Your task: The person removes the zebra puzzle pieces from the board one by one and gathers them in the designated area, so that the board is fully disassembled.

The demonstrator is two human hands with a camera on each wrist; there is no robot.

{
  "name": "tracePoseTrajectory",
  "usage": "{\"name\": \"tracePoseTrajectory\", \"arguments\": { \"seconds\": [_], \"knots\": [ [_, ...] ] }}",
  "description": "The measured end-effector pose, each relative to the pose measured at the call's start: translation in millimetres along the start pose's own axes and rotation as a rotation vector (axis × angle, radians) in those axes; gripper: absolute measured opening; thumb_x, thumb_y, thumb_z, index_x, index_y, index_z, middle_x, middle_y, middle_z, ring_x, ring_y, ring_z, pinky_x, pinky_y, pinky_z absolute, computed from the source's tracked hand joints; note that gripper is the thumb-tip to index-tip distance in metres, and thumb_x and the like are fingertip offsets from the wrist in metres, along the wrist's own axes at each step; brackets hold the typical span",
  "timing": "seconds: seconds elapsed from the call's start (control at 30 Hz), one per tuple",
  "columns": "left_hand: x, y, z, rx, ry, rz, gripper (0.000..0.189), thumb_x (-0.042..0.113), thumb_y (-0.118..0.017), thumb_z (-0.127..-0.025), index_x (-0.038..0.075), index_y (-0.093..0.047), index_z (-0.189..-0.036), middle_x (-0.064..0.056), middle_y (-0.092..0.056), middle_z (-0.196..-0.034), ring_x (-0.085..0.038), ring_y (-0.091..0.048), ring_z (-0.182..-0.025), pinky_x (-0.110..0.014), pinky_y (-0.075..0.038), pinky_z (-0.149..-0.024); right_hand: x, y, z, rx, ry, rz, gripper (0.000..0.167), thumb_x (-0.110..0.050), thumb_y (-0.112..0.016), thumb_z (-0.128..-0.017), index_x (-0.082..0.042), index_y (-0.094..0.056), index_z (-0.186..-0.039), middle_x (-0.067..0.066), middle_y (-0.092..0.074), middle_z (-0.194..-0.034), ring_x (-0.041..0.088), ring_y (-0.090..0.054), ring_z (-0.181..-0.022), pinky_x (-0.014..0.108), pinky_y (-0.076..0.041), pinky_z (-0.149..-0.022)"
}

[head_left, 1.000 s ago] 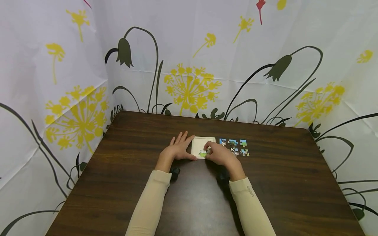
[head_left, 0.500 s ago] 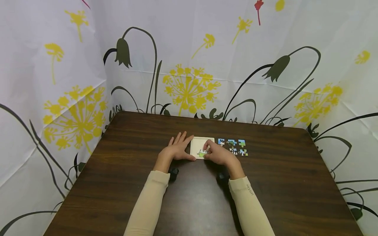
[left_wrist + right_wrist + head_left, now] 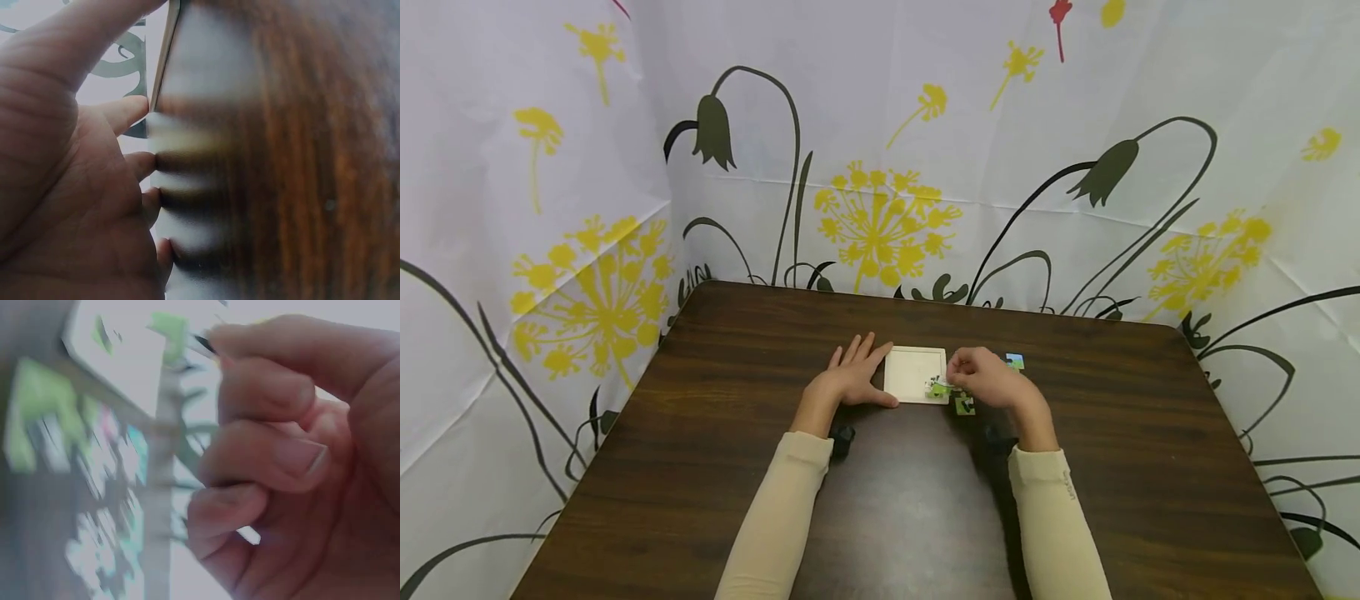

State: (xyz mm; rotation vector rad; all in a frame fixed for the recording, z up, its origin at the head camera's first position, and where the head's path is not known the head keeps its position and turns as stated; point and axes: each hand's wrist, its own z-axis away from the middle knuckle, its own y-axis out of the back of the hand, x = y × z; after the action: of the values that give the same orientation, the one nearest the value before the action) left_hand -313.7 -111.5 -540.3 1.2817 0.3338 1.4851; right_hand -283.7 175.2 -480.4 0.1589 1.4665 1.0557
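In the head view my left hand (image 3: 848, 382) lies spread against the left side of a shallow pale puzzle tray (image 3: 910, 367), thumb near its front corner. The left wrist view shows that hand's palm (image 3: 69, 194) with fingers extended to the table. At the tray's right edge is my right hand (image 3: 988, 377), thumb and forefinger pinching a small green-and-white puzzle piece (image 3: 172, 331), blurred in the right wrist view. Green printing (image 3: 937, 388) shows in the tray's near right corner. A loose green puzzle piece (image 3: 965, 405) lies just outside that corner.
Right of the tray, a blue-and-green puzzle piece (image 3: 1015, 361) shows past my right hand, which hides others. Several loose pieces (image 3: 103, 550) appear blurred in the right wrist view. The dark wooden table (image 3: 700, 500) meets a flowered cloth (image 3: 880, 100) behind.
My right hand has moved right, from over the tray to its right edge. Green printing now shows at the tray's right corner instead of its near middle. My left hand stays put.
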Motion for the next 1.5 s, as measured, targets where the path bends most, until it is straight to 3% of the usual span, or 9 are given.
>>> {"name": "tracePoseTrajectory", "arguments": {
  "seconds": [0.27, 0.5, 0.8, 1.0, 1.27, 1.37, 1.5],
  "knots": [
    [1.0, 1.1, 0.7, 0.003, 0.006, -0.003, 0.116, 0.055, -0.082, -0.092, 0.027, -0.007, -0.176, -0.01, 0.014, -0.182, -0.034, 0.019, -0.168, -0.059, 0.012, -0.135, 34.7, 32.8, 33.9, -0.068, -0.141, 0.038, 0.019, -0.01, -0.063, -0.105, 0.003, -0.074, -0.096, 0.006, -0.068, -0.091, 0.015, -0.051, -0.078, 0.031, -0.044, -0.073],
    [1.8, 2.4, -0.1, -0.007, 0.0, 0.014, 0.118, 0.058, -0.082, -0.09, 0.028, -0.007, -0.176, -0.009, 0.014, -0.182, -0.032, 0.02, -0.168, -0.06, 0.013, -0.134, 51.9, 35.7, 36.8, -0.081, -0.202, 0.058, 0.015, -0.01, -0.067, -0.103, 0.001, -0.074, -0.096, 0.005, -0.069, -0.092, 0.016, -0.052, -0.079, 0.032, -0.045, -0.073],
    [2.7, 2.6, -0.4, 0.001, -0.004, 0.01, 0.117, 0.06, -0.081, -0.09, 0.03, -0.008, -0.176, -0.008, 0.013, -0.183, -0.032, 0.018, -0.169, -0.06, 0.012, -0.134, 50.0, 38.4, 35.8, -0.001, -0.226, 0.081, 0.011, -0.009, -0.069, -0.1, 0.0, -0.064, -0.097, 0.012, -0.063, -0.1, 0.02, -0.051, -0.079, 0.033, -0.043, -0.071],
    [1.5, 1.4, -0.5, -0.005, -0.003, 0.004, 0.117, 0.06, -0.081, -0.09, 0.03, -0.007, -0.176, -0.008, 0.013, -0.183, -0.032, 0.018, -0.169, -0.061, 0.011, -0.134, 35.5, 21.4, 19.1, 0.086, -0.201, 0.125, 0.011, -0.013, -0.063, -0.105, -0.003, -0.065, -0.109, 0.012, -0.068, -0.096, 0.019, -0.055, -0.074, 0.033, -0.046, -0.067],
    [-1.0, -0.9, -4.6, -0.006, 0.006, -0.009, 0.117, 0.062, -0.081, -0.09, 0.032, -0.007, -0.176, -0.008, 0.014, -0.183, -0.032, 0.02, -0.168, -0.06, 0.012, -0.134, -6.7, -21.2, -14.8, -0.001, -0.15, 0.166, 0.027, -0.018, -0.071, -0.104, -0.007, -0.066, -0.128, 0.007, -0.064, -0.086, 0.017, -0.053, -0.064, 0.032, -0.044, -0.061],
    [-0.5, -0.8, -3.6, -0.011, 0.009, -0.002, 0.117, 0.062, -0.08, -0.09, 0.031, -0.006, -0.176, -0.008, 0.014, -0.182, -0.032, 0.02, -0.168, -0.06, 0.012, -0.134, -9.4, -29.6, -19.4, 0.004, -0.165, 0.201, 0.031, -0.02, -0.074, -0.101, -0.009, -0.067, -0.129, 0.005, -0.062, -0.083, 0.017, -0.053, -0.065, 0.032, -0.043, -0.061],
    [0.9, 1.5, -0.7, -0.007, 0.001, 0.005, 0.117, 0.061, -0.081, -0.09, 0.03, -0.007, -0.176, -0.009, 0.014, -0.183, -0.033, 0.019, -0.168, -0.061, 0.012, -0.134, -7.1, -32.5, -22.7, 0.021, -0.166, 0.219, 0.023, -0.019, -0.071, -0.103, -0.009, -0.069, -0.124, 0.004, -0.062, -0.081, 0.017, -0.051, -0.064, 0.032, -0.042, -0.06]
  ]
}}
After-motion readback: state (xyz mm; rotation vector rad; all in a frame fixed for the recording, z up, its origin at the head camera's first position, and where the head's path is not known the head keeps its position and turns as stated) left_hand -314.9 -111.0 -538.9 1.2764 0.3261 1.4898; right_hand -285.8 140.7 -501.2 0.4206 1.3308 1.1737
